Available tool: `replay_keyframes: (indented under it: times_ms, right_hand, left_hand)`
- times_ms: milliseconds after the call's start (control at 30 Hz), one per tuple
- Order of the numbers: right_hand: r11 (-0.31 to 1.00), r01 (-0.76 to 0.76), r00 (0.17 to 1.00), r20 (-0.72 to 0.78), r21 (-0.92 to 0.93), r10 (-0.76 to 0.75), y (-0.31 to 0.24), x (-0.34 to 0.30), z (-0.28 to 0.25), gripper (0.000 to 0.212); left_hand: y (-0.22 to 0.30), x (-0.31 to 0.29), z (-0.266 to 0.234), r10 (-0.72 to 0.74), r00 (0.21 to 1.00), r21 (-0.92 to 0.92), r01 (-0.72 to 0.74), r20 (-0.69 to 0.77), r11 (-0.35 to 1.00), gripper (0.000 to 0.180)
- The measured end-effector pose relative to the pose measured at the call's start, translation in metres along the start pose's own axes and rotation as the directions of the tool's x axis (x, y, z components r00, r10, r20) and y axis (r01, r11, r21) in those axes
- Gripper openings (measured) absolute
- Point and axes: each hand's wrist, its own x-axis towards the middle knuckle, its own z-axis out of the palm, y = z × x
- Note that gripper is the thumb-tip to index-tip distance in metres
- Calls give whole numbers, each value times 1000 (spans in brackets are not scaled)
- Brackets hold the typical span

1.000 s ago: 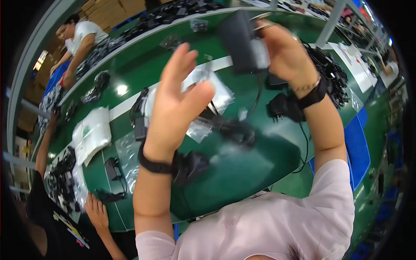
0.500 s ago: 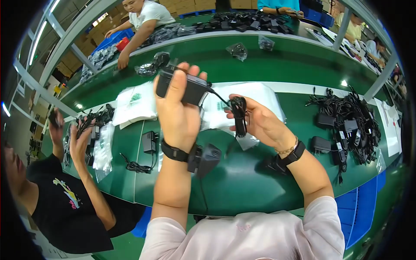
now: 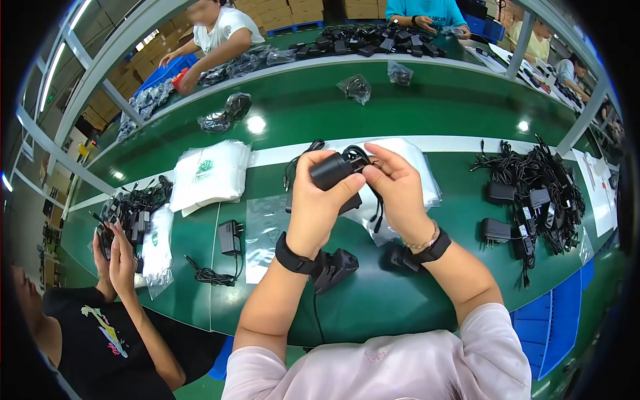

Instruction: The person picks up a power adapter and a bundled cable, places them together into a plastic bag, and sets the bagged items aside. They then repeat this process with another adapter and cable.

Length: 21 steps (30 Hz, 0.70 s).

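Above the green table, my left hand [image 3: 308, 212] is closed round a black power adapter [image 3: 329, 171], thumb lying along its underside. A second dark block [image 3: 349, 203] shows below that thumb; I cannot tell whether it is part of the same adapter. Close by on the right, my right hand [image 3: 400, 193] pinches a coiled black cable [image 3: 355, 153] at the adapter's end. The cable's loose ends hang between both hands. Behind them lies a stack of white plastic bags [image 3: 420, 173], partly covered. Each wrist wears a black strap with a small black device.
Left of me are another bag stack [image 3: 207, 172], a clear bag [image 3: 264, 243] and an adapter [image 3: 230, 238] with cable. A pile of corded adapters [image 3: 550, 203] lies right. Wrapped adapters [image 3: 357, 88] sit on the green belt [image 3: 300, 110]. A co-worker's hands [image 3: 119, 257] work at far left.
My left hand has come down and right, turning the adapter over. My right hand has closed in on it with the cable. The left co-worker's hands have come together.
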Motion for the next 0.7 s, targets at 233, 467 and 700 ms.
replay_keyframes:
  times_ms: [233, 467, 700]
  right_hand:
    - [987, 157, 988, -16, 33, -156, 0, -6, 5, 42]
    - [664, 551, 833, 281, -506, -476, -3, -7, 0, 41]
    - [393, 697, 667, 340, -600, -663, -6, -10, 3, 44]
  left_hand:
    - [-6, 4, 3, 29, 998, 8, -29, -47, 1000, 47]
    - [-1, 0, 2, 48, 998, -10, -48, -39, 999, 46]
    - [-3, -2, 5, -26, 1000, -182, 24, -9, 983, 44]
